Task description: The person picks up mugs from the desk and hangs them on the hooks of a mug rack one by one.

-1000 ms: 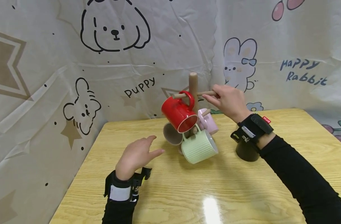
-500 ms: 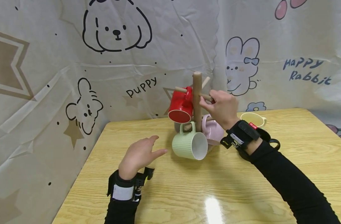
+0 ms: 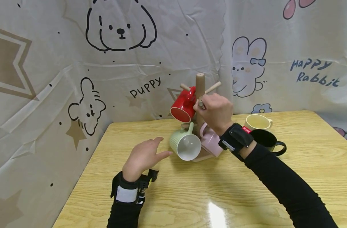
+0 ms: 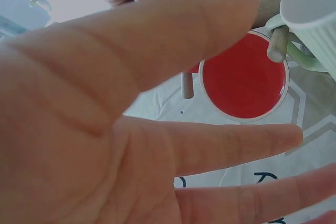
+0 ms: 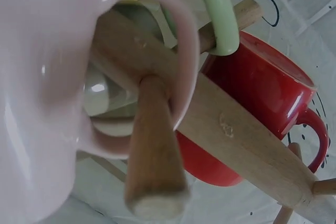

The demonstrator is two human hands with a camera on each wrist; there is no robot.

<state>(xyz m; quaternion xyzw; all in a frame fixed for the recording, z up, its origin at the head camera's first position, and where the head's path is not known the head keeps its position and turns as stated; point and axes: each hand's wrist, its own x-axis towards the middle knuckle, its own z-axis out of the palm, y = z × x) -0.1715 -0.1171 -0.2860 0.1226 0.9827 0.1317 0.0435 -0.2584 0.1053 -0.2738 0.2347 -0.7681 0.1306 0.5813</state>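
Note:
A wooden mug tree [image 3: 200, 83] stands on the table with several mugs hung on its pegs. My right hand [image 3: 216, 112] grips one of its upper pegs, whose end shows between thumb and fingers. On the upper left peg hangs a red mug [image 3: 182, 107], tilted mouth down. Below it a ribbed light green mug [image 3: 187, 145] faces me with its mouth. A pink mug [image 5: 42, 87] hangs by its handle on a lower peg [image 5: 157, 156], partly behind my right hand in the head view. My left hand [image 3: 142, 158] is held left of the green mug, fingers extended, touching nothing.
Right of the tree, a black mug [image 3: 265, 139] stands on the wooden table [image 3: 173, 193], partly hidden by my right wrist. Behind it is a pale yellow mug [image 3: 257, 122]. A printed cloth [image 3: 173, 38] hangs along the table's back and left side.
The mug tree has turned, its near side swinging left with my right hand on the peg. The green mug moved left, and the pink mug came nearer. My left hand has barely moved.

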